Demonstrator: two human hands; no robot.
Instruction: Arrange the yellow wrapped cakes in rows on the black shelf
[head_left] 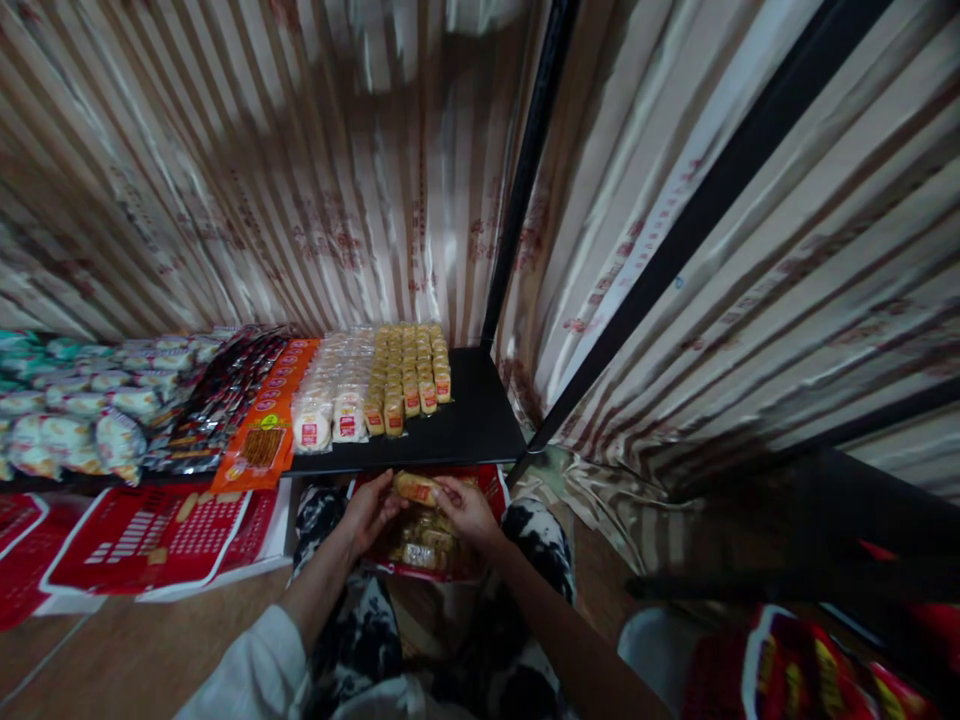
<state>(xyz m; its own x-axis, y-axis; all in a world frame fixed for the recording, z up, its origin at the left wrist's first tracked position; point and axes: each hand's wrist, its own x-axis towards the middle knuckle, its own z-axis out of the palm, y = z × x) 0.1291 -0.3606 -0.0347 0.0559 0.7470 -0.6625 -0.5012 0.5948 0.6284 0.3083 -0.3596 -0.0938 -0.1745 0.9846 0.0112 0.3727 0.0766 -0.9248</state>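
Between my two hands is a small wrapped pastry [417,488] in clear film with a red label. My left hand [372,508] pinches its left end, and my right hand [466,506] grips its right end. Below them, a red bag [480,575] lies open between my knees with several more wrapped pastries [427,540] inside. On the black shelf [480,420] just ahead stand rows of yellowish wrapped pastries [409,375]. Beside those on the left are rows of white round wrapped cakes [330,395].
Further left on the shelf lie an orange snack packet [262,430], dark packets [214,400] and pale packets [82,430]. Red printed cartons [150,535] sit below. A striped curtain [360,180] hangs behind black posts [525,190]. Red bags [802,665] are at the lower right.
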